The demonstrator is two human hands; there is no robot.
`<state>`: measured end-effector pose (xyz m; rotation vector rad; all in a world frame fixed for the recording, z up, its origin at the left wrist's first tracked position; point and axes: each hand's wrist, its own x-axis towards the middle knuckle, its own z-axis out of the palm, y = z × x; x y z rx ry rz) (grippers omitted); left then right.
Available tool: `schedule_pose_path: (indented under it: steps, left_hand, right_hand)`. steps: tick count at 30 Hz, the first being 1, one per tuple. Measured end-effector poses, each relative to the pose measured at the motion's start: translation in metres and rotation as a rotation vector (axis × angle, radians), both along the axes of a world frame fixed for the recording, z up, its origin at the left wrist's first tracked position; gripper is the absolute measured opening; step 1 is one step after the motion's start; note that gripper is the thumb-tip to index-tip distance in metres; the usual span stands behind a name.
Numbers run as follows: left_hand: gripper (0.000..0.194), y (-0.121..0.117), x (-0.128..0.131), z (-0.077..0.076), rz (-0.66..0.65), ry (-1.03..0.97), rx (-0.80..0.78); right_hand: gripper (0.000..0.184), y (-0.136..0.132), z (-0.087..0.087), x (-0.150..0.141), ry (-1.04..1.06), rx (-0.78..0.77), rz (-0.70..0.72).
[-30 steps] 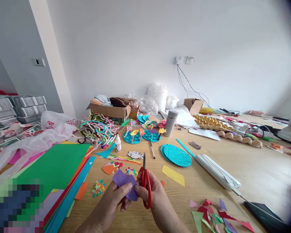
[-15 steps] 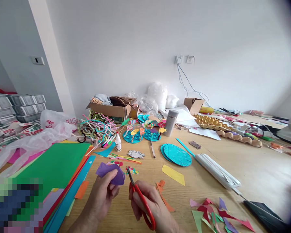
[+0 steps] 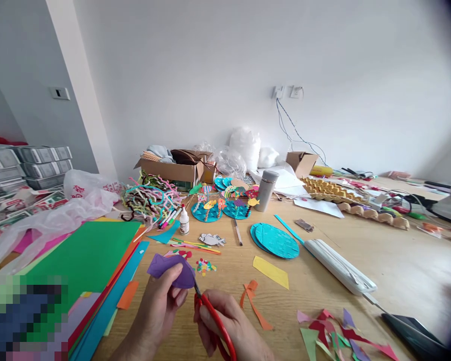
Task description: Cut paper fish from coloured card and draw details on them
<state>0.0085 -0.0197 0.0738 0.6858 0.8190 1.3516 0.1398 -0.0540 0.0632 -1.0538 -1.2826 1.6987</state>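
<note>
A purple paper piece (image 3: 167, 266) with a rounded right edge is pinched between the thumb and fingers of my left hand (image 3: 161, 296). My right hand (image 3: 225, 318) grips red-handled scissors (image 3: 215, 313), their blades up at the paper's lower right edge. How far the blades are apart is hard to make out. Beyond the hands lie a white paper fish (image 3: 212, 239), a pile of small coloured dots (image 3: 206, 266) and thin paper strips (image 3: 195, 246). Orange scraps (image 3: 252, 301) rest right of the scissors.
Coloured paper sheets (image 3: 82, 255) are stacked at left. Blue discs (image 3: 276, 240), a yellow paper piece (image 3: 270, 272) and a white power strip (image 3: 340, 265) lie to the right. A glue bottle (image 3: 184, 222) and a grey flask (image 3: 266, 191) stand behind. Coloured scraps (image 3: 342, 333) lie front right.
The scissors have moved left and down, from apart from the purple paper to its right edge. My left hand still holds the paper, hardly shifted.
</note>
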Motion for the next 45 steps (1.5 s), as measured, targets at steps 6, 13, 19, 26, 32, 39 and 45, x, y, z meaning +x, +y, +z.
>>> schedule_pose_path:
  steps: [6,13,19,26,32,39,45]
  left_hand:
    - [0.043,-0.0014,0.0028,-0.0043,-0.013,0.039,-0.006]
    - [0.045,-0.0059,0.0075,-0.0031,-0.036,0.099,-0.049]
    - [0.042,-0.0048,0.0094,-0.0044,-0.031,0.114,-0.067]
    - [0.041,-0.0056,0.0103,-0.0040,-0.046,0.124,-0.026]
    - [0.044,-0.0055,0.0084,-0.0037,-0.080,0.102,-0.062]
    - [0.050,-0.0051,0.0051,-0.0016,-0.199,0.094,-0.059]
    - [0.047,-0.0045,0.0058,-0.0020,-0.173,0.118,-0.068]
  right_hand:
    - [0.047,0.0003,-0.0010,-0.0008,0.019,0.012,-0.008]
    - [0.046,-0.0003,0.0034,-0.0002,0.003,0.027,-0.012]
    - [0.046,-0.0010,0.0042,-0.0002,-0.003,0.061,-0.002]
    - [0.048,-0.0016,0.0056,-0.0006,0.000,0.052,-0.014]
    - [0.047,-0.0008,0.0031,-0.0022,0.030,0.026,-0.026]
    - [0.048,0.0007,0.0039,-0.0033,0.019,0.005,-0.042]
    - [0.047,0.0017,0.0020,-0.0039,0.016,0.010,-0.045]
